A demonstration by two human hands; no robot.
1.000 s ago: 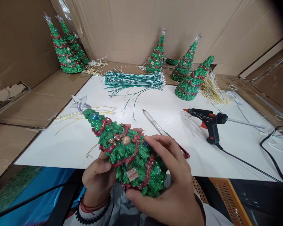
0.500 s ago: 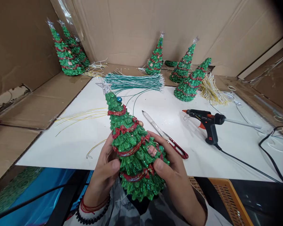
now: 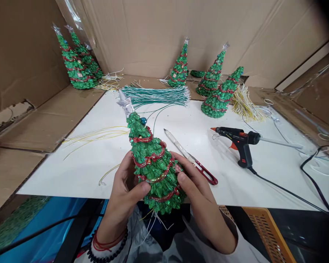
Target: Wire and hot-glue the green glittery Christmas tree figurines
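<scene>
Christmas tree [image 3: 153, 160], green with red garland, held up on our side of the green wire bundle [image 3: 160, 96]. We note its axis tilted, the clear star [image 3: 126, 104] leaning up and left so that it overlaps the bundle's left end in view. Our left hand [image 3: 127, 193] is curled round one flank, thumb on the foliage. Our right hand [image 3: 199, 193] grips the opposite flank, thumb beside a pink gift ornament [image 3: 177, 168]. White and yellow wire ends [image 3: 155, 216] show below the base.

Worktop [image 3: 76, 171], white, observed relative to the green wire bundle: snips [image 3: 181, 147] with a red handle lie on our side of it, towards its right end; glue gun [image 3: 244, 153], red light lit, lies to the right and nearer us. We count two further trees [image 3: 78, 73] beyond its left end, one tree [image 3: 179, 69] just behind it, and two more trees [image 3: 218, 98] to its right.
</scene>
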